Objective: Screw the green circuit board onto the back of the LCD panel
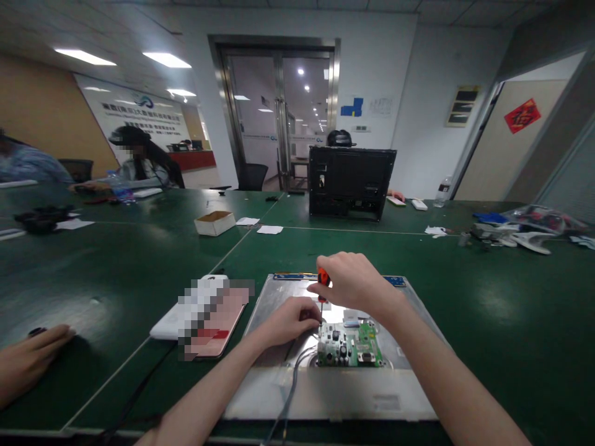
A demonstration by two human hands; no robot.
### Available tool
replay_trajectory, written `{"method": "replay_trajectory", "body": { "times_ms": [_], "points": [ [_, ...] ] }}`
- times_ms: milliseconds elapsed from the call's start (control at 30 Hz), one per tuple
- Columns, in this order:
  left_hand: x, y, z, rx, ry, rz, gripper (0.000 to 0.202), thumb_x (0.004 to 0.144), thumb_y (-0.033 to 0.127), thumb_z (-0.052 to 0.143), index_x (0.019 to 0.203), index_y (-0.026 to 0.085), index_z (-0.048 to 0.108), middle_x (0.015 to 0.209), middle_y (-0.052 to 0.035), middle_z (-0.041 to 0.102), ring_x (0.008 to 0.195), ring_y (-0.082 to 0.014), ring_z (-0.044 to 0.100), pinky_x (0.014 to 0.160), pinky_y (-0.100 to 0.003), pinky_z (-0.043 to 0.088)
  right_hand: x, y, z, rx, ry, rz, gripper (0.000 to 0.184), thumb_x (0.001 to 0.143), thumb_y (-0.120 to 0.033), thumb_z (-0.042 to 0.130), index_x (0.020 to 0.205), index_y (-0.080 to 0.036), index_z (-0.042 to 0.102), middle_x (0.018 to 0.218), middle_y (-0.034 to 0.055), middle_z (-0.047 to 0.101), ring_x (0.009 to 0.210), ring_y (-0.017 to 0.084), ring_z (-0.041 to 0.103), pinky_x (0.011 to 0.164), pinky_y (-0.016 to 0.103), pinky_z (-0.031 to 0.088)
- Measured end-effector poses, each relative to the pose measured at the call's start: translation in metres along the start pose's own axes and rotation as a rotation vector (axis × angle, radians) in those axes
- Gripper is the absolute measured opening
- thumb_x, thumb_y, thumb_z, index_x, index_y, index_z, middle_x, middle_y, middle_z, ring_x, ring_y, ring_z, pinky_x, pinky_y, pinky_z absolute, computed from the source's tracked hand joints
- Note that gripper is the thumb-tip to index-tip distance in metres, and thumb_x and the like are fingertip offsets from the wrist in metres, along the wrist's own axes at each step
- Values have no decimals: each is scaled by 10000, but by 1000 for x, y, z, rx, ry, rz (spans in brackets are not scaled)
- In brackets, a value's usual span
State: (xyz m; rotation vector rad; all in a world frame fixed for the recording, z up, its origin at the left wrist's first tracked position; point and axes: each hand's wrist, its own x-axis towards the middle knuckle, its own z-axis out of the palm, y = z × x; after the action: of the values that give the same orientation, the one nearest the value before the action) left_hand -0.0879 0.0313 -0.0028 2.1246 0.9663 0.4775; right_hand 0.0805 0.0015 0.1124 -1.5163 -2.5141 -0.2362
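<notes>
My right hand is closed around the orange-and-black handle of a screwdriver, held upright. Its thin shaft points down at the upper left corner of a green circuit board. My left hand has its fingers pinched together beside the screwdriver tip; whatever they hold is too small or hidden to name. The board lies on the metal back of a flat display panel, which rests on the green table. Dark cables run from the board's left side towards me.
Left of the panel lie a white device and a pink phone, partly blurred out. Another person's hand rests at the left edge. Farther back stand an open box and a black monitor. Plastic parts lie right.
</notes>
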Motion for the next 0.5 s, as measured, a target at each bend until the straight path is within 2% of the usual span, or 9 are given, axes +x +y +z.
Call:
{"method": "replay_trajectory", "body": {
  "times_ms": [100,200,333,433,500],
  "points": [
    [-2,-1,2,0,16,0,68,720,139,579,748,158,638,654,18,591,651,-141,531,614,-234,395,0,1,2,60,-19,-23,218,804,-405,592,889,-204,610,781,45,670,680,164,586,498,261,203],
    [-3,0,0,14,52,-4,58,736,171,577,753,158,631,687,6,604,666,-149,542,621,-243,405,0,1,3,94,-33,-20,185,788,-364,607,885,-207,606,782,43,666,677,159,575,496,259,194],
    [-7,14,-9,47,261,-11,56,751,198,569,762,156,603,762,-24,616,718,-168,559,640,-261,424,1,2,4,118,-48,-20,178,794,-354,608,892,-207,590,781,38,661,676,163,571,504,254,199],
    [-27,30,-9,73,379,29,111,806,277,570,757,177,576,764,-21,609,724,-172,557,666,-282,436,3,3,6,138,-63,-23,193,805,-373,600,911,-214,574,793,33,659,692,171,577,512,252,212],
    [-53,35,1,102,367,82,165,847,347,554,773,204,591,771,-21,616,735,-184,564,678,-304,450,5,3,6,148,-61,-20,203,810,-390,595,916,-219,565,796,28,657,695,175,578,510,252,216]
  ]
}}
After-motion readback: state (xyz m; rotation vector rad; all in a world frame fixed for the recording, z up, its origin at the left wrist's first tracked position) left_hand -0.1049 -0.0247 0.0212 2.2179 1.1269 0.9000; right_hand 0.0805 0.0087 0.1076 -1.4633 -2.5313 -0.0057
